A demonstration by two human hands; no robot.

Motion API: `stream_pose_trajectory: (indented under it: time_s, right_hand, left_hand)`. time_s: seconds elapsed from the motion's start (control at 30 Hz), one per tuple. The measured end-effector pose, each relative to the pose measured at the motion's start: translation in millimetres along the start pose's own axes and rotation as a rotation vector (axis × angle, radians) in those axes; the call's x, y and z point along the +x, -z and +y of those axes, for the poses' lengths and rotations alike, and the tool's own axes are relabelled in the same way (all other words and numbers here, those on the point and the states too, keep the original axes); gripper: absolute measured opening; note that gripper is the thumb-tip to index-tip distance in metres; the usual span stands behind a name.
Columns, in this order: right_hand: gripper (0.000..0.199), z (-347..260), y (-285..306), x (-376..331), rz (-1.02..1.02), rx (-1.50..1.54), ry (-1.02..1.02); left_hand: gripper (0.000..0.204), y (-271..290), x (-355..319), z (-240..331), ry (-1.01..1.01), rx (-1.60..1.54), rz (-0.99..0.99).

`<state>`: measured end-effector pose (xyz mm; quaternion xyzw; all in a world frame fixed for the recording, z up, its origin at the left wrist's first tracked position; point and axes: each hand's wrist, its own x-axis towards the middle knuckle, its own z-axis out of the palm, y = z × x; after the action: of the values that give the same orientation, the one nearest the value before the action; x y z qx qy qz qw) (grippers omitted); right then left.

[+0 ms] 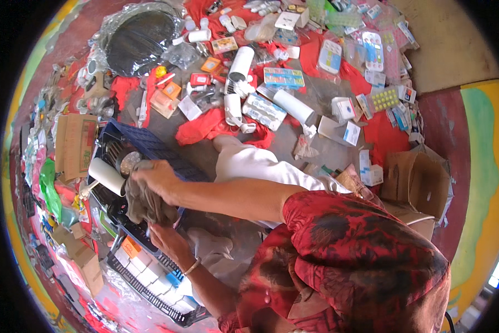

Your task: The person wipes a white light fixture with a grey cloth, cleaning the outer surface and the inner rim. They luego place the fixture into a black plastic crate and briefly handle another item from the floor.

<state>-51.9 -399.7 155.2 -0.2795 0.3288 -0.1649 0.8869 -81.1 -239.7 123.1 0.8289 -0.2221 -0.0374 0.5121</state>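
Observation:
My right hand (pixel 156 180) is closed on a bunched grey-brown cloth (pixel 147 204) above a dark blue plastic crate (pixel 144 147). Below it, my left hand (pixel 171 243), with a bangle at the wrist, is at the cloth's lower edge; its fingertips are partly hidden, and it seems to grip the cloth. A white cylinder like a bullet security camera (pixel 106 176) slants out beside the cloth, which covers its lower end. What holds the cylinder is hidden. A round, shiny metallic piece (pixel 129 162) shows in the crate next to my right hand.
A black crate (pixel 174 315) of small white boxes stands near my left forearm. More white bullet cameras (pixel 241 64), red cloth (pixel 205 127), blister packs (pixel 384 100) and small boxes cover the floor ahead. Cardboard boxes stand at left (pixel 74 145) and right (pixel 407 186). A plastic-wrapped black basin (pixel 141 41) lies at the back.

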Motion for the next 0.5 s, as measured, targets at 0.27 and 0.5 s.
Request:
stream_pose_trajectory:
  time_s: [0.27,0.5]
  right_hand:
    - [0.03,21.7,1.9,-31.8,-0.561,-0.715,0.329]
    - [0.072,37.6,-19.2,-56.6,-0.356,-1.174,0.871]
  left_hand:
    - [0.061,12.7,23.9,32.9,0.436,-1.157,0.073]
    - [0.054,33.6,7.9,-32.9,0.437,-0.941,0.198]
